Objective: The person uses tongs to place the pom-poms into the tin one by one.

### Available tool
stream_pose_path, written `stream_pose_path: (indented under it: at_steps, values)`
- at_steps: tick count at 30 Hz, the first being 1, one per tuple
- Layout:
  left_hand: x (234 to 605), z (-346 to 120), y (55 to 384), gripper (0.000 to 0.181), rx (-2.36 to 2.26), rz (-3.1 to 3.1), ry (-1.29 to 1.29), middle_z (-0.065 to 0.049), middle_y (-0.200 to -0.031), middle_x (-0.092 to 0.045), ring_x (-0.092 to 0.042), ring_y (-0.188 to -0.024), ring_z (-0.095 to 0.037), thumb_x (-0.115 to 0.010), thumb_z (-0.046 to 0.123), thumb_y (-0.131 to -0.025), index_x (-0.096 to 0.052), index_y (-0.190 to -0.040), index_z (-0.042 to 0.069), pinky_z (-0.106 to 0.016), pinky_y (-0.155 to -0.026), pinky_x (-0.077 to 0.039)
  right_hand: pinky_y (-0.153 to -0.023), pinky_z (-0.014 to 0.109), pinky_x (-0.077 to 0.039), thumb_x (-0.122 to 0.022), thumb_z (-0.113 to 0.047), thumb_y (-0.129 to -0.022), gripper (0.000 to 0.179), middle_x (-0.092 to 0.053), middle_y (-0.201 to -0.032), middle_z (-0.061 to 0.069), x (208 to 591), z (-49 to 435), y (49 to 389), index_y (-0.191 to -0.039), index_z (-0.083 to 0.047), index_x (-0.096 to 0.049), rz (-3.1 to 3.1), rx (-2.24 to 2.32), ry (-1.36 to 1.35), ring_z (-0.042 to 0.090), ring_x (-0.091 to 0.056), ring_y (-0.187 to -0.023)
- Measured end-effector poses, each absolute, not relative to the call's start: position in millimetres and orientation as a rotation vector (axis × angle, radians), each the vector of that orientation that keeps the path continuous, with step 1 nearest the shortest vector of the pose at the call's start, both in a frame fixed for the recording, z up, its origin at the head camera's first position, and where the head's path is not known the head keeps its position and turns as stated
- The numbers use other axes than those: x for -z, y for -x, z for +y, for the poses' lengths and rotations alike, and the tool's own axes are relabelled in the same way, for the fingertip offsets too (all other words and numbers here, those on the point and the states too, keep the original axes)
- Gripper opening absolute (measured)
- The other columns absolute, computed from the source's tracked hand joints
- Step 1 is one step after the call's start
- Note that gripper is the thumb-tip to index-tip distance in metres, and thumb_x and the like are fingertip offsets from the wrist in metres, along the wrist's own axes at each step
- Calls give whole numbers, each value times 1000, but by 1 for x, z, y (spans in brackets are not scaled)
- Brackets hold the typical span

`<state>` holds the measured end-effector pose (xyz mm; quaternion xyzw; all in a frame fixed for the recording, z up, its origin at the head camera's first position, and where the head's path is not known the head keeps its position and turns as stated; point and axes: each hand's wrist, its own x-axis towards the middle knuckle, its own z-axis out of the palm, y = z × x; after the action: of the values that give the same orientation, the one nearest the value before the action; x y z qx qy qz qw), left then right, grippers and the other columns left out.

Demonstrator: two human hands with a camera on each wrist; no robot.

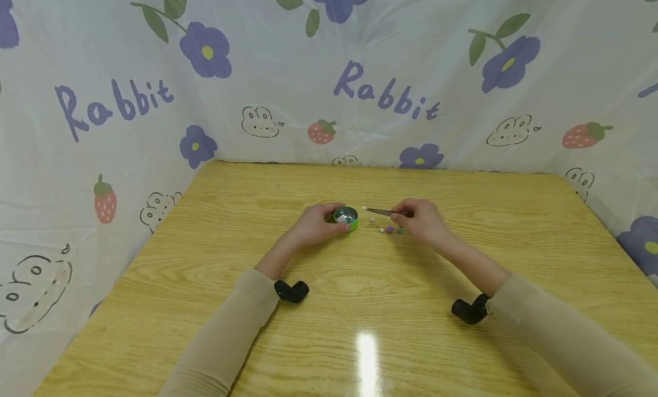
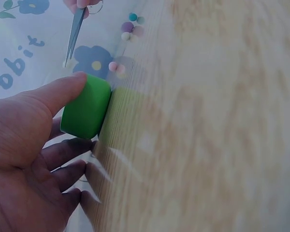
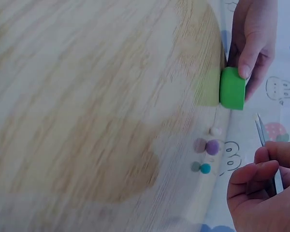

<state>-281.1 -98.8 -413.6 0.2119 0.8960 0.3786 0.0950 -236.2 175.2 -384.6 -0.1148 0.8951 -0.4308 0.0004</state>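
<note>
My left hand holds a small round green tin on the table, thumb on the near side and fingers round the far side. The tin is open at the top, with a silvery inside. In my right hand is a pair of metal tweezers, pinched between thumb and fingers and pointing left. A tiny white ball sits at their tips, above the table and just right of the tin. Nearby lie a pink ball, a white ball, a purple ball and a teal ball.
The wooden table reaches back to a white printed curtain with flowers, rabbits and strawberries. Black wrist devices, one by the left sleeve and one by the right sleeve, stick out over the table.
</note>
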Motion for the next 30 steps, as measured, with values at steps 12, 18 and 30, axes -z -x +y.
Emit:
stream_pose_path:
  at_steps: [12, 18, 30]
  values:
    - [414, -98, 282, 67, -1095, 2680, -642, -15, -140, -61, -54, -131, -31, -77, 34, -95, -52, -151, 8, -46, -108, -42, -67, 32, -53, -63, -2, -101, 17, -71, -98, 24, 386, 157, 237, -113, 9, -70, 2750, 1419, 403, 38, -71, -85]
    - [414, -97, 283, 66, -1098, 2679, -637, -15, -141, -60, -53, -132, -31, -77, 35, -95, -53, -151, 8, -45, -109, -42, -65, 35, -51, -63, -3, -101, 16, -71, -93, 20, 391, 154, 235, -110, 8, -71, 2768, 1395, 407, 36, -67, -81]
    - [415, -97, 282, 67, -1113, 2678, -635, -15, -139, -61, -55, -129, -30, -77, 34, -95, -53, -151, 7, -45, -108, -43, -65, 32, -48, -64, -4, -101, 15, -71, -93, 16, 393, 151, 234, -110, 6, -72, 2781, 1385, 391, 26, -63, -77]
